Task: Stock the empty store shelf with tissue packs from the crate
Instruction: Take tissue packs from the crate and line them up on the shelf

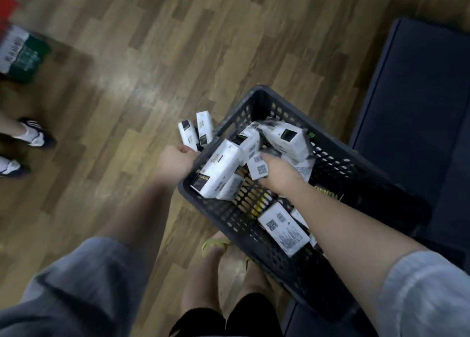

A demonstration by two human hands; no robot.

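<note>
Grey sleeves at bottom edge, both forearms reaching forward. Yellow sandal [216, 244] on wood floor [127, 57] below crate. Dark perforated crate [279, 255] tilted, holding loose white tissue packs [283, 228]. Right hand [277, 175] inside crate, fingers curled round small pack with QR code [259, 167]. Left hand [176, 158] at crate's left rim, fingers clamped on two slim packs [195, 132] held outside crate above floor. Dark blue shelf [417, 95] right of crate. Another person's feet in dark shoes [35, 134] far left; green-white box [21, 54] beyond.
</note>
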